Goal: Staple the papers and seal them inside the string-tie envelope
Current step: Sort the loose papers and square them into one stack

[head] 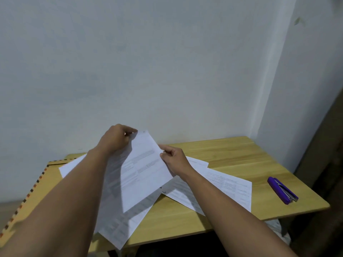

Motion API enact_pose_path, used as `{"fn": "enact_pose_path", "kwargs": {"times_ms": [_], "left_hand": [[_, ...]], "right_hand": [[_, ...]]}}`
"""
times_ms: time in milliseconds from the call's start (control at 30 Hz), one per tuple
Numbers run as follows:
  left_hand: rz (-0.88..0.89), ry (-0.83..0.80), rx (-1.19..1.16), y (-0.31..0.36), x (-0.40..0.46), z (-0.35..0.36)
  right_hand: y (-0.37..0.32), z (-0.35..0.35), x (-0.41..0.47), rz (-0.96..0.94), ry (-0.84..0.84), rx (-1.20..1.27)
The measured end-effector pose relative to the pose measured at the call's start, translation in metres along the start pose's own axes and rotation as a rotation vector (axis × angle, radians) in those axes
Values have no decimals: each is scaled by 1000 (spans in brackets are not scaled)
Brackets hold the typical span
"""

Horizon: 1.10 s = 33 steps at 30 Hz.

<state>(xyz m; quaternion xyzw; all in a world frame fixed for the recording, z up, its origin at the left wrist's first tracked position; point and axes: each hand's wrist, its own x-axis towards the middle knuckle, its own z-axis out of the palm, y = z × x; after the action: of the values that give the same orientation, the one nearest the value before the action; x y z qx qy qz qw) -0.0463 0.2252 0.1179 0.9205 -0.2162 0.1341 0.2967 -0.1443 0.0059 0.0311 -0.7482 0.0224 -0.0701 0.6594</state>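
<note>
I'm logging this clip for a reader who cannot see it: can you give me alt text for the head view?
Both hands, left hand and right hand, hold one printed sheet raised above a wooden table. More loose papers lie spread beneath, partly covering a brown envelope with a striped edge at left. A purple stapler lies untouched at right.

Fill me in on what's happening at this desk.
A person holds one printed sheet above the wooden table, left hand pinching its top corner, right hand its right edge. More loose sheets lie spread underneath, unstapled. The purple stapler sits untouched at right; the striped-edge envelope lies at left.
</note>
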Motion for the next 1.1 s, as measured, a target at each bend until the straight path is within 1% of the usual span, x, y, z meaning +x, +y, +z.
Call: {"fn": "enact_pose_path", "kwargs": {"times_ms": [100, 167, 267, 333, 433, 567, 800, 967, 1033, 1100], "left_hand": [[0, -30, -28, -24, -6, 35], [8, -41, -45, -35, -5, 57], [-17, -49, -81, -51, 3, 80], [-28, -54, -101, -62, 7, 91], [-57, -43, -117, -72, 10, 103], [-92, -28, -150, -83, 10, 111], [-69, -43, -164, -92, 11, 114], [-81, -43, -180, -91, 11, 114], [-86, -38, -180, -91, 11, 113], [-85, -29, -177, -90, 11, 110]], "right_hand": [[22, -8, 12, 88, -54, -113], [28, -16, 26, 123, -61, -207], [38, -34, 62, 101, 23, -507], [41, -45, 84, 138, 58, -724], [42, -52, 107, 246, 2, -947], [42, -48, 126, 314, -70, -1118], [37, -50, 142, 378, -104, -1055], [43, -51, 149, 368, -130, -932], [47, -50, 149, 297, -58, -870], [49, -50, 149, 187, 70, -804]]}}
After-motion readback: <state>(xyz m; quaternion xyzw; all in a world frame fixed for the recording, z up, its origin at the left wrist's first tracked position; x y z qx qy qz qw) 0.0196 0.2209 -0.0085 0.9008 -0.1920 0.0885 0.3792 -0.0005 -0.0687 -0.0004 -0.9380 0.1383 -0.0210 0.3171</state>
